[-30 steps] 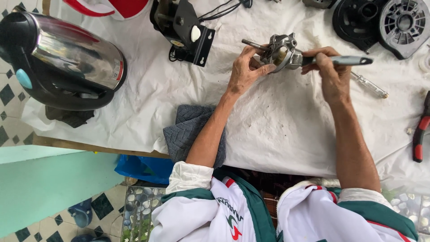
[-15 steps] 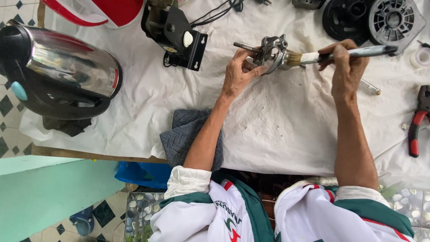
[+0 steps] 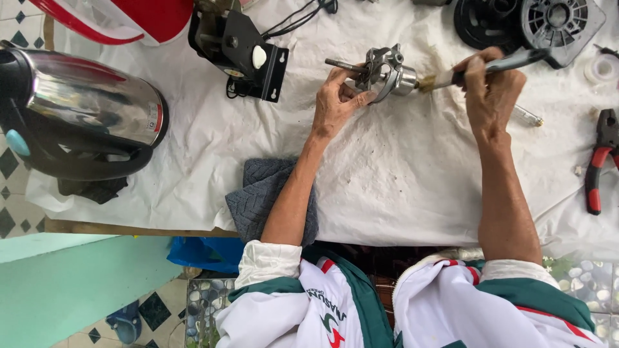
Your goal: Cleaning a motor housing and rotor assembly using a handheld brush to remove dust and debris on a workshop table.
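Looking across the white cloth [image 3: 400,187] from the left: a steel kettle [image 3: 90,109] lies tipped on its side at the cloth's left end, can't see inside it. Next along, a black bracket part [image 3: 248,55], and a grey rag [image 3: 264,193] hanging at the cloth's near edge. Over the middle of the cloth, the left hand [image 3: 336,103] has its fingers clamped round a small metal motor [image 3: 385,72], shaft poking out left past the fingertips. Just right of it, the right hand [image 3: 493,93] is closed tight on a brush [image 3: 480,69], bristles touching the motor's right end. Far right: black fan parts [image 3: 535,22] and red-handled pliers [image 3: 599,161].
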